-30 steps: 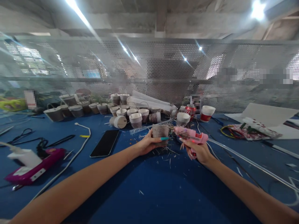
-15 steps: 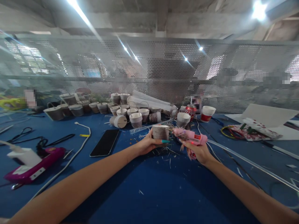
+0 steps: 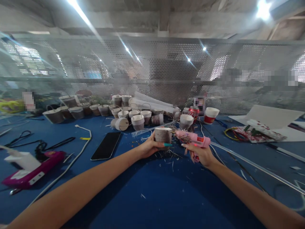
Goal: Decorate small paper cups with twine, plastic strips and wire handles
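My left hand (image 3: pixel 149 147) is wrapped round a small wrapped cup (image 3: pixel 163 135), held upright above the blue table (image 3: pixel 152 197). My right hand (image 3: pixel 201 153) grips a pink glue gun (image 3: pixel 193 139) whose nozzle points left at the cup's side. Bits of dry straw (image 3: pixel 170 154) lie scattered on the table just under both hands.
Several small wrapped cups (image 3: pixel 133 116) crowd the far middle of the table, with more pots (image 3: pixel 69 109) at far left. A black phone (image 3: pixel 106 145) lies left of my hands. A magenta glue gun (image 3: pixel 30 173), a white charger and cables lie at left. Clear glue sticks (image 3: pixel 250 162) and floral fabric (image 3: pixel 259 133) lie at right.
The cup has been raised slightly and tilted upright in my left hand. The glue gun has stayed at the cup's side. The view has shifted a little.
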The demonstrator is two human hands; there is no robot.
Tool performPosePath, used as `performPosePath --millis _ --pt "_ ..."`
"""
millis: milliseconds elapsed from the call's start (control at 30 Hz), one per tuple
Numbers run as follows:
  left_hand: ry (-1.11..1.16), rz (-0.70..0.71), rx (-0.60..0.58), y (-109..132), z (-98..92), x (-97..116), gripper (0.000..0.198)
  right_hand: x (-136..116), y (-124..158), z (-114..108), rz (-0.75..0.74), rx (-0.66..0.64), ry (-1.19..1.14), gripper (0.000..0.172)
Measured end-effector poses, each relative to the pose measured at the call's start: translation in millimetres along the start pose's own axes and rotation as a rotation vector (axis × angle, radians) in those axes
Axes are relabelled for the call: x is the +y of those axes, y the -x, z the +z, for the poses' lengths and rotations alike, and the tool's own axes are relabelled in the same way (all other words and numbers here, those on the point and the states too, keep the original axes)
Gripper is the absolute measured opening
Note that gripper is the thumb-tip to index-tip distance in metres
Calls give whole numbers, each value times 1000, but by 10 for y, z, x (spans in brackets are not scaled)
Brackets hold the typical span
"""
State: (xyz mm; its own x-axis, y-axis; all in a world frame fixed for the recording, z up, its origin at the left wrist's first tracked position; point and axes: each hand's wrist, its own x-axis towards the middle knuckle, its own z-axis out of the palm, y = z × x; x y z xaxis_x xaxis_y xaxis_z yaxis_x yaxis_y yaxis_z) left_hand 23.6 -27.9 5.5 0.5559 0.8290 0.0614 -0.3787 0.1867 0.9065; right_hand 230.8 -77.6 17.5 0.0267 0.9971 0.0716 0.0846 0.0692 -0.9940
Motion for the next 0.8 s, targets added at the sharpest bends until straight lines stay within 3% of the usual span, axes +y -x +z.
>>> performPosePath --millis 267,800 --pt "2 -29 6 12 9 19 85 -92 23 -4 -30 -5 -35 35" --pt "19 -41 -3 -7 7 18 53 6 -13 -48 -27 -112 -23 31"
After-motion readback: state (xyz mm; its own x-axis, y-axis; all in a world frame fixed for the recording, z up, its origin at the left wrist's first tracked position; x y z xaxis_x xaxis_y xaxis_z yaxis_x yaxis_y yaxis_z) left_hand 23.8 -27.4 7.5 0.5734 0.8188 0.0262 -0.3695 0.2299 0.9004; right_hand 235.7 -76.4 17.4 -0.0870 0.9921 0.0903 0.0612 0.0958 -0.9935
